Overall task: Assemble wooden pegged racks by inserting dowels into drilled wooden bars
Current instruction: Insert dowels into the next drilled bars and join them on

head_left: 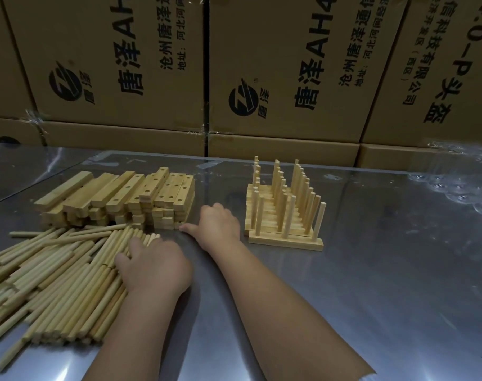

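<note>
**Both hands down between loose stock and finished racks**

Left hand [154, 268]: lies palm-down on the near right edge of the dowels [55, 281], fingers stretched out across the sticks and pressing on them, not closed round any that shows; tips partly sunk among them.

Right hand [217, 226]: sits knuckles-up on the table [371, 284], fingers curled under, thumb stuck out to the left with its tip at the foot of the drilled bars [118, 196]. Cannot tell whether anything lies inside the curl.

Dowels: heaped loose at the left of the table, mostly pointing away and to the right, a few lying crosswise on top.

Drilled bars: stacked in several layers just behind the dowels, holes up on the right-hand ones, blocking the way straight ahead of the left hand.

Pegged racks [283, 215]: grouped just right of the right hand, bars flat one behind another, pegs upright in three rows.

Behind everything, a wall of printed cardboard boxes [275, 78] closing off the far edge of the table. At the far right, crumpled clear plastic film [454, 182] lying on the surface, well apart from the racks.
</note>
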